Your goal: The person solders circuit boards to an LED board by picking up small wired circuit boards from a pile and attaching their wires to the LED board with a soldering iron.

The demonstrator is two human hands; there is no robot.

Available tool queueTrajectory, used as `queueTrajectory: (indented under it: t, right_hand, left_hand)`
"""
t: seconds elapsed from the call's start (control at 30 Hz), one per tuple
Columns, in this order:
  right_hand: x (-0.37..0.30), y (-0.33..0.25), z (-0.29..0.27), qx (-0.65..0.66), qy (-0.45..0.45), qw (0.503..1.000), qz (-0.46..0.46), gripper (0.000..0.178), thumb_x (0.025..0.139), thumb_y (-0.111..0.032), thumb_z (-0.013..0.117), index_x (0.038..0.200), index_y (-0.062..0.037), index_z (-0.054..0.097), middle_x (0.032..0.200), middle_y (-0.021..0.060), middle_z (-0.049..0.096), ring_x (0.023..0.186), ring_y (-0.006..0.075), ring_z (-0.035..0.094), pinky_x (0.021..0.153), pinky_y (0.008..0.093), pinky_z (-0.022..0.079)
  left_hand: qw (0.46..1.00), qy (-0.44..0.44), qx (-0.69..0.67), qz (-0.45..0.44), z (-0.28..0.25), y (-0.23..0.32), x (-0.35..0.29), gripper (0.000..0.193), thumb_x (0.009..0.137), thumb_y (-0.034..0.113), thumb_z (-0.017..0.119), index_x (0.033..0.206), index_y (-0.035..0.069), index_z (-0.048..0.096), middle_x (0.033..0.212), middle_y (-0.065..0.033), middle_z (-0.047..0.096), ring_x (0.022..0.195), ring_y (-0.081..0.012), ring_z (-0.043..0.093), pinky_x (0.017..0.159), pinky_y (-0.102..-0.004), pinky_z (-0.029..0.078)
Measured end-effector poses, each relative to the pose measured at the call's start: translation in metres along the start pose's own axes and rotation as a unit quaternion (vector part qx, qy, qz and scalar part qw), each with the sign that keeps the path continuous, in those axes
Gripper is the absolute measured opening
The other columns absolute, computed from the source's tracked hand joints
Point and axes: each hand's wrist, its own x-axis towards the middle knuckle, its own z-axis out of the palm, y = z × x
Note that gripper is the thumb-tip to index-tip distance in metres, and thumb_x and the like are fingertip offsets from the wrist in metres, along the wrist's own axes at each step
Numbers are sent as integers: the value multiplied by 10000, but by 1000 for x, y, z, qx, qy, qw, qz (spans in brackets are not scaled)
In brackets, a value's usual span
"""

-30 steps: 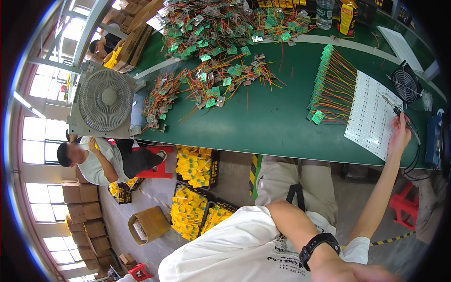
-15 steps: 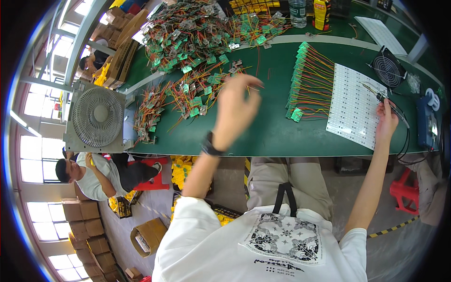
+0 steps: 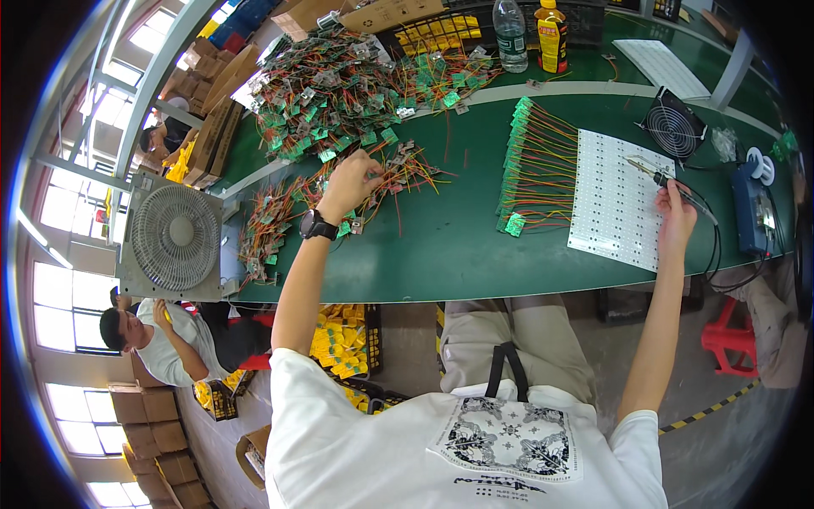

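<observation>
My left hand [image 3: 349, 184], with a dark watch at the wrist, is over a loose heap of small green circuit boards with red and yellow wires [image 3: 398, 170]. Its fingers are curled together among the wires; what is between them is hidden. In my right hand [image 3: 675, 219] is a soldering iron [image 3: 660, 178], its metal end pointing left over a white panel of small dotted parts [image 3: 606, 199]. Along that panel's left side lies a row of green boards [image 3: 515, 161], their red and yellow wires running to the panel's edge. One board [image 3: 514, 225] sits at the row's near end.
A large pile of wired boards [image 3: 331, 93] stands at the far left, near a grey fan [image 3: 180, 231]. Behind are a clear bottle [image 3: 510, 38] and a yellow-labelled bottle [image 3: 551, 38]. A small black fan [image 3: 674, 125] and blue soldering station [image 3: 752, 208] stand right. A person sits left.
My left hand has moved left, from above the bare green mat into the loose wired boards. My right hand still holds the soldering iron over the panel. The whole view has shifted slightly.
</observation>
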Motion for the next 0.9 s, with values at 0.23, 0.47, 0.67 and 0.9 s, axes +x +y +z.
queueTrajectory:
  t: [0.23,0.47,0.67,0.9]
  right_hand:
    - [0,1,1,-3,-2,1000,-6,185,915,-134,667,1021,14,633,770,54,642,621,106,568,563,227,415]
    - [1,2,-2,-6,15,1000,6,180,916,-126,665,1023,14,627,760,56,641,617,106,570,555,227,416]
    - [0,-5,-2,19,4,1000,3,189,903,-108,674,1026,23,617,761,68,638,619,119,572,556,239,411]
    - [-2,-5,4,18,4,1000,5,186,888,-84,676,1022,32,618,749,96,643,601,150,586,550,254,417]
  left_hand:
    - [991,99,38,-78,-23,-16,1,205,826,254,701,863,52,681,869,-120,686,807,-299,665,694,-404,514]
    - [955,226,-143,-125,-62,-16,0,196,934,148,607,988,-31,664,849,-104,738,727,-141,682,632,-264,494]
    - [906,92,-399,-103,-27,97,-40,199,975,93,529,1076,-56,615,832,-93,725,789,-92,649,748,-216,480]
    - [819,-164,-549,19,76,230,-35,170,984,42,464,1072,-44,582,810,-84,694,744,-110,625,708,-255,506]
